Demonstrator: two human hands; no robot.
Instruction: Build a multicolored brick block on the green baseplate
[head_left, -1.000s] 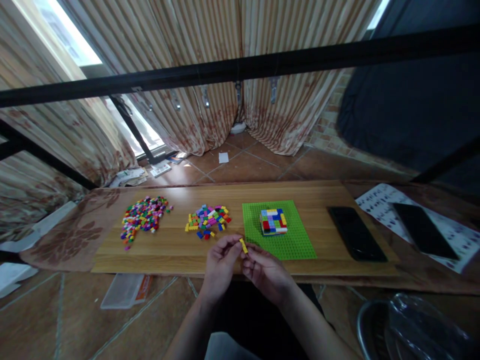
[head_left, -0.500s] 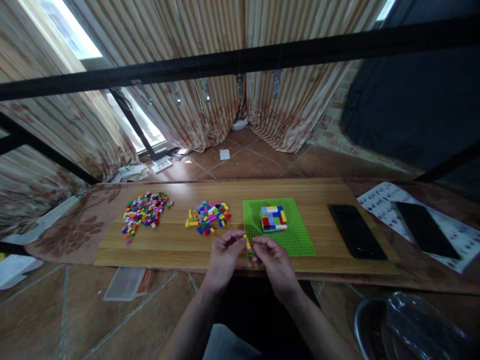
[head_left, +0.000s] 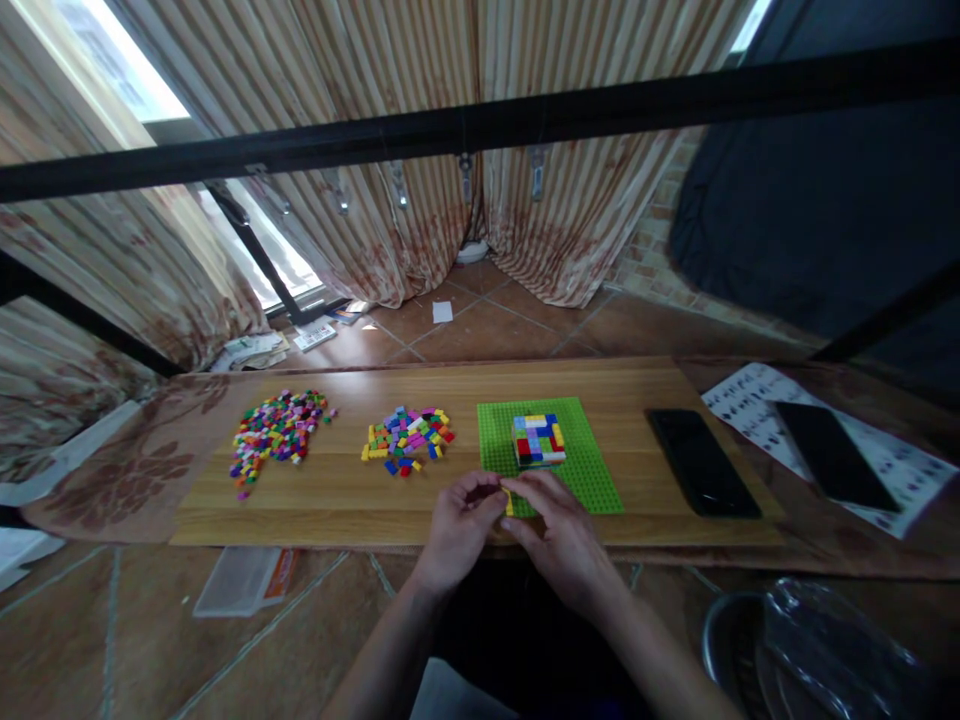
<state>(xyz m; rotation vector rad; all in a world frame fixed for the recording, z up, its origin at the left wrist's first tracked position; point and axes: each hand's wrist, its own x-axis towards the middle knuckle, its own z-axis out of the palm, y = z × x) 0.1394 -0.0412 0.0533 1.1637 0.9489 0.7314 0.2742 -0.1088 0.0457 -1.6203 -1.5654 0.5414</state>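
Pinches yellow piece [head_left: 510,505] in fingertips of left hand [head_left: 459,522] (cannot tell whether clamped by right hand [head_left: 559,525] too); apparently mid-handling, calls for steady grip.

To your right, a black phone [head_left: 703,462] lies flat on the wooden surface [head_left: 420,515]; beyond it you have a printed sheet [head_left: 739,392] with a second dark slab [head_left: 836,455] on top. At your lower right stands a metal-rimmed container [head_left: 709,640], with crumpled clear plastic [head_left: 832,640] over it. Below the near edge, to your left, a clear plastic piece [head_left: 234,582] rests on the tiled floor [head_left: 172,640], something orange [head_left: 280,577] beside it. Ahead of you, a black bar [head_left: 450,128] with small clips [head_left: 538,176] crosses before striped curtains [head_left: 390,60]; a white paper [head_left: 442,312] lies on the floor past the surface
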